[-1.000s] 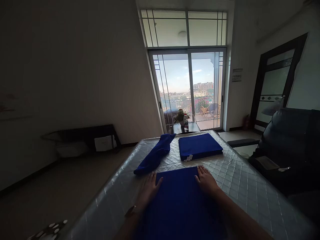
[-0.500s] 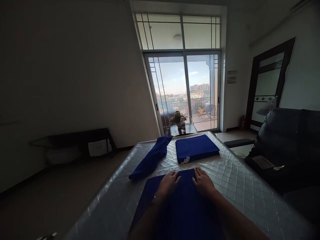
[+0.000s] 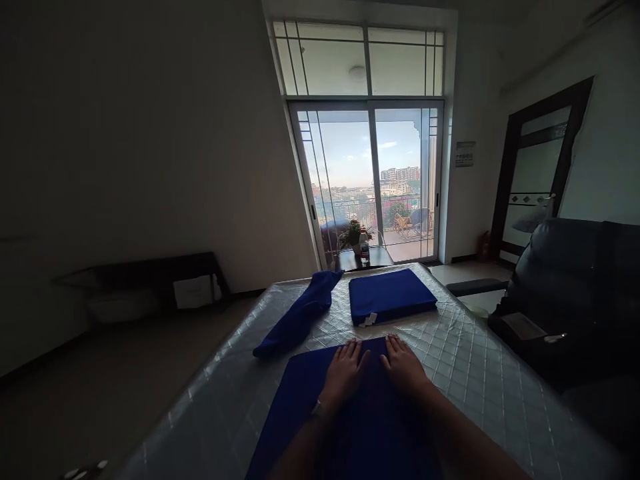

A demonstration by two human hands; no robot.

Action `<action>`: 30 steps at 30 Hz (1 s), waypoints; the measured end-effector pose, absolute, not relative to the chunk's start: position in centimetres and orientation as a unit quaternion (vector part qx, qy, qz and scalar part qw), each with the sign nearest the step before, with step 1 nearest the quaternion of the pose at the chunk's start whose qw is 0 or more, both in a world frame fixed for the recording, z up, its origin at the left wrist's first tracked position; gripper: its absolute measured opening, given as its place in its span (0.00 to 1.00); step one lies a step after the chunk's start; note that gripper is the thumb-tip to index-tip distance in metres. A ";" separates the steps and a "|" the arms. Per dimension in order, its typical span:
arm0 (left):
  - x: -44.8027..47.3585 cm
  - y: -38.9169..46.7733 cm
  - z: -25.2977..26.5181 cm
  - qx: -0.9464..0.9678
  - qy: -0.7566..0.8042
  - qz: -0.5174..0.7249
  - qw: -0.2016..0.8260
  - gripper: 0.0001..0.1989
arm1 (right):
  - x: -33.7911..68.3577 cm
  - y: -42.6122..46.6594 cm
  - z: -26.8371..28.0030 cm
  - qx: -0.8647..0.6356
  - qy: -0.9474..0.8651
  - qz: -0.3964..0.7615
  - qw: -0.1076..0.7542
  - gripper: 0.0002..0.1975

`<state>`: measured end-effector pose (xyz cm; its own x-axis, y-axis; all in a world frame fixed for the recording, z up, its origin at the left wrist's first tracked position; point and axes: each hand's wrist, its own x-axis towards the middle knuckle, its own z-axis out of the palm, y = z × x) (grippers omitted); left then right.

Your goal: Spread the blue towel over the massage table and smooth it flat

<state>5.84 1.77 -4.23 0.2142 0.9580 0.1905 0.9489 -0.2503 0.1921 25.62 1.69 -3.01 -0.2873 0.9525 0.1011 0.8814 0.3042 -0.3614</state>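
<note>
Both hands are down on the blue cloth [image 3: 373, 417], which lies flat on the quilted surface [image 3: 480, 393] and runs toward the person's body. The left hand [image 3: 344, 373] is open, palm down, its fingers stretched out to the cloth's far edge; a band [image 3: 317, 407] circles that wrist. The right hand [image 3: 405, 370] is open too, laid flat at the far right corner, so the pair sit side by side with a narrow strip of blue between the thumbs. Neither one grips anything that I can see. Just past the fingertips, a bit to the right, rests a neatly folded blue stack [image 3: 393, 295], pale tags [image 3: 369, 320] poking out at its near corner. Left of that a crumpled blue piece [image 3: 300, 317] slants across the surface, apart from both the stack and the cloth. Over by the glass door [image 3: 371, 173], a bottle [image 3: 364, 248] stands next to a plant [image 3: 351, 232] on a small table [image 3: 383, 259]. To the right there's a dark armchair [image 3: 590, 287], a pale sheet [image 3: 524, 327] lying on it.
</note>
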 end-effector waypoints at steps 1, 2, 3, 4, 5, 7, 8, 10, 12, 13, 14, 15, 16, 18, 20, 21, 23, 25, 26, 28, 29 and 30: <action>4.2 1.6 -4.3 0.770 0.625 0.127 0.007 0.31 | 25.6 1.7 -2.9 -0.578 -0.793 0.123 0.148 0.37; 2.5 1.5 -4.3 0.760 0.639 0.119 -0.002 0.31 | 25.6 1.6 -2.9 -0.578 -0.793 0.126 0.146 0.37; 0.7 1.4 -4.4 0.749 0.653 0.112 -0.009 0.31 | 25.6 1.6 -2.8 -0.578 -0.793 0.127 0.144 0.37; -1.2 1.2 -4.4 0.737 0.667 0.107 -0.013 0.31 | 25.6 1.6 -2.8 -0.578 -0.793 0.127 0.142 0.37; -2.9 1.1 -4.6 0.724 0.682 0.104 -0.013 0.32 | 25.6 1.6 -2.8 -0.579 -0.793 0.127 0.141 0.37; -5.8 1.0 -4.9 0.702 0.704 0.107 -0.005 0.34 | 25.6 1.6 -2.9 -0.580 -0.793 0.125 0.141 0.37; -6.9 1.0 -5.1 0.691 0.714 0.113 0.001 0.35 | 25.6 1.6 -2.9 -0.580 -0.793 0.124 0.140 0.37; -8.2 1.0 -5.4 0.677 0.724 0.129 0.008 0.37 | 25.6 1.7 -2.9 -0.580 -0.794 0.121 0.137 0.37; -8.5 1.0 -5.7 0.673 0.726 0.142 0.005 0.38 | 25.6 1.7 -2.9 -0.580 -0.795 0.117 0.133 0.37; -8.5 1.0 -5.7 0.672 0.726 0.145 0.003 0.38 | 25.5 1.7 -2.9 -0.580 -0.796 0.114 0.130 0.37; -8.4 1.0 -5.7 0.674 0.724 0.147 0.001 0.38 | 25.5 1.8 -2.9 -0.580 -0.797 0.111 0.127 0.37; -8.2 0.9 -5.7 0.674 0.724 0.147 0.001 0.39 | 25.5 1.8 -2.9 -0.580 -0.798 0.108 0.125 0.37; -8.1 0.8 -5.6 0.675 0.723 0.146 0.001 0.39 | 25.5 1.8 -2.9 -0.581 -0.798 0.104 0.123 0.37; -8.0 0.6 -5.3 0.676 0.723 0.146 -0.001 0.39 | 25.4 1.9 -3.0 -0.582 -0.799 0.096 0.119 0.37; -7.9 0.4 -5.1 0.676 0.723 0.146 0.000 0.40 | 25.4 2.0 -3.0 -0.582 -0.800 0.090 0.113 0.37; -7.9 0.4 -5.0 0.676 0.722 0.147 0.001 0.40 | 25.4 2.0 -3.0 -0.582 -0.801 0.086 0.109 0.37; -7.9 0.3 -4.9 0.674 0.722 0.155 0.005 0.40 | 25.3 2.0 -3.0 -0.584 -0.801 0.082 0.102 0.37; -7.9 0.3 -4.9 0.667 0.725 0.168 0.015 0.41 | 25.3 2.0 -3.0 -0.587 -0.800 0.083 0.098 0.37; -8.0 0.4 -4.9 0.664 0.726 0.174 0.022 0.41 | 25.3 2.0 -3.0 -0.586 -0.800 0.084 0.097 0.37; -8.2 0.4 -5.0 0.665 0.723 0.182 0.033 0.42 | 25.3 2.0 -3.0 -0.585 -0.801 0.086 0.098 0.37; -8.3 0.5 -5.0 0.667 0.721 0.184 0.037 0.42 | 25.3 2.0 -3.0 -0.584 -0.801 0.085 0.100 0.37; -8.5 0.5 -5.0 0.669 0.719 0.186 0.041 0.42 | 25.3 2.0 -3.1 -0.584 -0.801 0.085 0.103 0.37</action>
<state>-8.47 0.52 -5.04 -0.1028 0.9766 0.1891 0.9460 0.0372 0.3220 25.29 1.96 -3.05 -0.2968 0.9527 0.0657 0.9178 0.3036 -0.2559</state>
